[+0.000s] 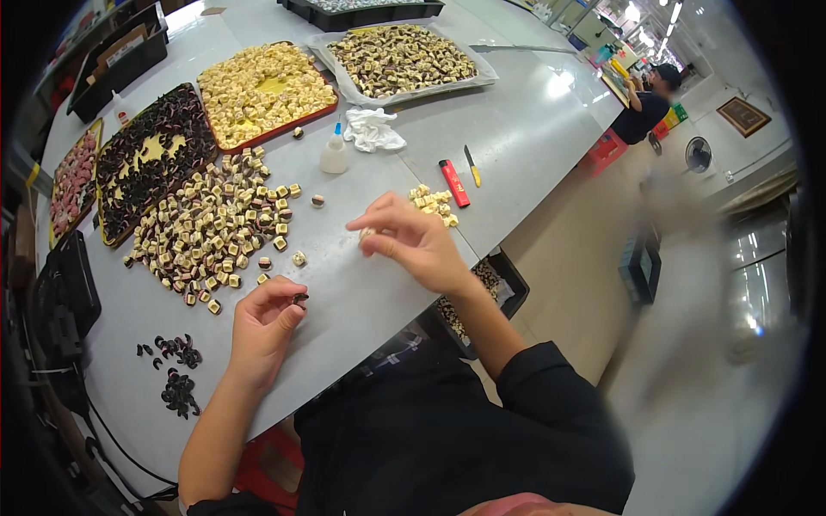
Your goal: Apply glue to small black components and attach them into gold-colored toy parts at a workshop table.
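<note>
Between the thumb and fingers of my left hand (pixel 260 328) is a small black curved piece (pixel 299 298), held just above the table. My right hand (pixel 415 245), to its upper right, pinches a small cream piece (pixel 366 233) partly covered by the fingers. A large heap of cream-and-dark cube-like pieces (pixel 215 224) spreads beyond my left hand. One such loose piece (pixel 298 258) lies between my hands. By my left forearm rest two small piles of black curved pieces (pixel 179 394). Plain cream pieces (pixel 433 203) are gathered just past my right hand.
Trays with black pieces (pixel 155 148), cream pieces (pixel 280 126) and pink pieces (pixel 97 129) stand beyond the heap. A lined tray (pixel 422 93) holds two-tone pieces. Nearby lie a squeeze bottle (pixel 334 156), crumpled tissue (pixel 373 131), red lighter-like object (pixel 453 183) and knife (pixel 472 167). Another person (pixel 647 107) sits far right.
</note>
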Available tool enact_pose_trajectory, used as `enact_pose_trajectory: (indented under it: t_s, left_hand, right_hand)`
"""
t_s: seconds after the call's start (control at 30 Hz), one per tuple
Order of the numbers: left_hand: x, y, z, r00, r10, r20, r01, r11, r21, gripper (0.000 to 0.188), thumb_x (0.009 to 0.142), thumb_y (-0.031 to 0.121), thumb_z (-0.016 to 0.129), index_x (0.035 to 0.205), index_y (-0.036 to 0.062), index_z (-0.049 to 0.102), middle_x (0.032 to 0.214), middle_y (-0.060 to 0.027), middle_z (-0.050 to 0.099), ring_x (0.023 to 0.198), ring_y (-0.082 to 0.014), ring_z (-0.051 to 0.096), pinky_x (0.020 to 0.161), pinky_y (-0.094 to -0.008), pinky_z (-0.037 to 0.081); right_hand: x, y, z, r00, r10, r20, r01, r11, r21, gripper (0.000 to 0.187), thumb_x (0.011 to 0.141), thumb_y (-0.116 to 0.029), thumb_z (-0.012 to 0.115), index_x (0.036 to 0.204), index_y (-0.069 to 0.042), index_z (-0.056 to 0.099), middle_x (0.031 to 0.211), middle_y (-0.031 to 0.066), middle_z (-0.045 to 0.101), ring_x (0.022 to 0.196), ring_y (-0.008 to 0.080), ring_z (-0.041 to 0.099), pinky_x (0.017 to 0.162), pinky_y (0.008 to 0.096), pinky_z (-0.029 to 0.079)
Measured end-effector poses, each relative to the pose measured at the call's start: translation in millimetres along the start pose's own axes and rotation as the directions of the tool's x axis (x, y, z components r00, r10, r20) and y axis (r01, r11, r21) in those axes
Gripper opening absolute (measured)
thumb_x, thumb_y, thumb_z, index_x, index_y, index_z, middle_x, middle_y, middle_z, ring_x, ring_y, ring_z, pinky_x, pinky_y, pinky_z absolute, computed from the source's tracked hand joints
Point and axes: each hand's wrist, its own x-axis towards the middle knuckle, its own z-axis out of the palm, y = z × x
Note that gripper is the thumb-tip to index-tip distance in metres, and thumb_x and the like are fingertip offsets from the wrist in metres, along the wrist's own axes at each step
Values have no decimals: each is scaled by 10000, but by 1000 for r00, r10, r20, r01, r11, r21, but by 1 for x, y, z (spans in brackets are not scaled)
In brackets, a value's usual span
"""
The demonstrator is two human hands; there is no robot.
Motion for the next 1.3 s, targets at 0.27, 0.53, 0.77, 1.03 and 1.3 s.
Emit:
enact_pose_trajectory:
  t_s: [0.27,0.53,0.77,1.03,1.3]
  left_hand:
    - [0,-4,-1,983,181,-20,-169,948,270,207,761,-36,682,959,10,650,866,-18,514,787,-94,476,708,-215,389]
    - [-1,1,3,972,231,-43,-202,915,350,244,747,-42,696,974,42,678,864,-6,530,748,-76,459,677,-210,390]
    - [-2,2,2,967,247,-70,-218,934,283,258,751,18,721,1001,75,697,858,12,528,725,-59,443,663,-203,380]
    - [0,1,2,969,238,-57,-217,943,254,266,740,21,726,998,81,707,889,0,542,729,-64,456,651,-206,393]
    - [-5,13,12,877,465,121,-379,513,770,242,776,89,708,1012,40,685,1100,-74,528,802,-125,482,719,-242,428]
  right_hand:
    - [-26,25,37,968,247,46,-214,717,663,215,831,-52,644,1030,10,592,962,81,578,855,120,546,763,250,445]
    - [-33,28,55,951,298,79,-277,714,642,190,843,-76,631,1003,9,573,969,108,587,847,162,546,767,273,447]
    - [-28,30,65,969,233,79,-234,780,580,176,832,-22,633,994,23,581,953,112,636,868,165,589,797,298,463]
    - [-27,30,73,961,269,60,-247,747,617,204,838,-19,627,1026,22,559,956,99,632,898,161,591,834,294,459]
    - [-25,29,66,937,287,200,-340,609,717,268,853,-29,611,1103,23,531,1043,101,591,983,154,568,880,303,454]
